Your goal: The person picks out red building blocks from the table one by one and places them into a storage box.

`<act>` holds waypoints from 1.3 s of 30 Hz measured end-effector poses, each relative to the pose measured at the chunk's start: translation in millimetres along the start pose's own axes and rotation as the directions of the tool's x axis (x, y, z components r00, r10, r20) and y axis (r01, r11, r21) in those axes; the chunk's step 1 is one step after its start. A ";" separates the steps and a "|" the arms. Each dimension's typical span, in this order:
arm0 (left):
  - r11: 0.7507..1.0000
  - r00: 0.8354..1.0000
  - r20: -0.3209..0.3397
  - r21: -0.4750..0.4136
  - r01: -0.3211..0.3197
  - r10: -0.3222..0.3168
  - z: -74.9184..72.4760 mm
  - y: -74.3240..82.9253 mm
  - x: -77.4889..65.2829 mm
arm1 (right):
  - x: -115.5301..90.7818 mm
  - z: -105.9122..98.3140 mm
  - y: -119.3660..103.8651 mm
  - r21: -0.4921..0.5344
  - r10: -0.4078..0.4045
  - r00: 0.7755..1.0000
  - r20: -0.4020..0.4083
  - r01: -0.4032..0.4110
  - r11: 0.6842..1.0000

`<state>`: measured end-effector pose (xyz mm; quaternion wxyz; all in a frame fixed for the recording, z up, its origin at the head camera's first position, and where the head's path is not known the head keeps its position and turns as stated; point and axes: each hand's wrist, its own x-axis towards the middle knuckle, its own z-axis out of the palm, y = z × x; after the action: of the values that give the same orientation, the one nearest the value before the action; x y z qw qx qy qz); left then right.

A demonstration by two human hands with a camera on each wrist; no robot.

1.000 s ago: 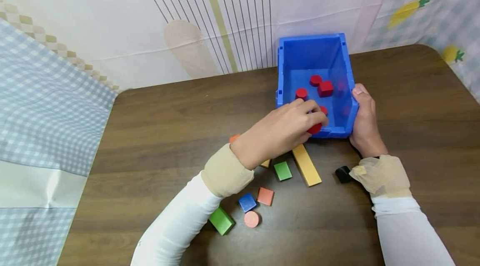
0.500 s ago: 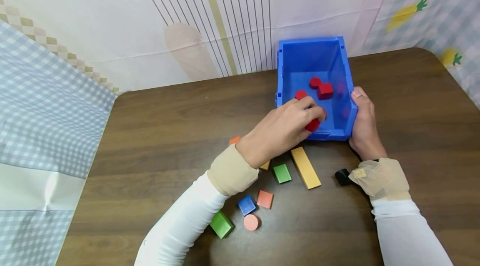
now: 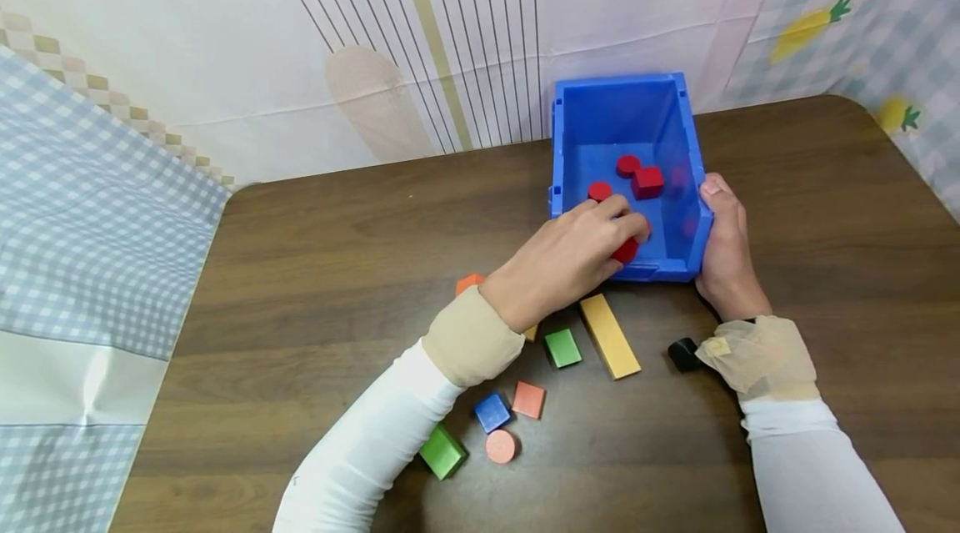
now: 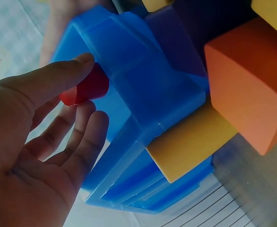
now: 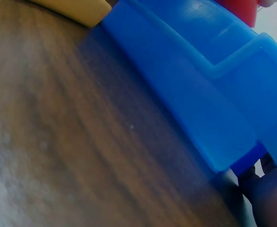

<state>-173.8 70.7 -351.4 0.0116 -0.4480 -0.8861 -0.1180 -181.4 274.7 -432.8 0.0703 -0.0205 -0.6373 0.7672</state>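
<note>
My left hand [image 3: 566, 253] reaches over the near edge of a blue plastic bin [image 3: 617, 87]. Thumb and fingers pinch a red round block [image 4: 92, 86], which also shows under the fingers in the head view. My right hand [image 3: 729, 253] grips the bin's right side, its thumb on the rim; the right wrist view shows it only in part, at the lower right corner. On the bin floor lie several more red blocks, among them a red cube [image 3: 647, 182] and red discs [image 3: 627, 166]. One of these is partly hidden behind the left hand.
Before the bin lie a long yellow block [image 3: 611, 337], a green block [image 3: 562, 348], a salmon block [image 3: 528, 399], a blue block [image 3: 492, 413], a pink disc [image 3: 501, 446] and a green oblong block [image 3: 443, 452]. My left arm partly covers an orange block [image 3: 468, 283]. Cloth hangs behind the table.
My left forearm has shifted slightly to the right, the red block still pinched over the bin. The right hand keeps its grip. The head view has tilted a little.
</note>
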 end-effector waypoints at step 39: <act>0.999 0.991 0.128 -0.004 0.036 -0.035 10.7 1.3 32.5 | -0.6 -0.3 0.3 -0.018 -0.013 1.000 0.007 0.013 1.000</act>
<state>-191.2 99.5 -357.4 -0.0488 -0.4387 -0.8925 -0.0922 -180.8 274.9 -433.1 0.0729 -0.0144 -0.6445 0.7610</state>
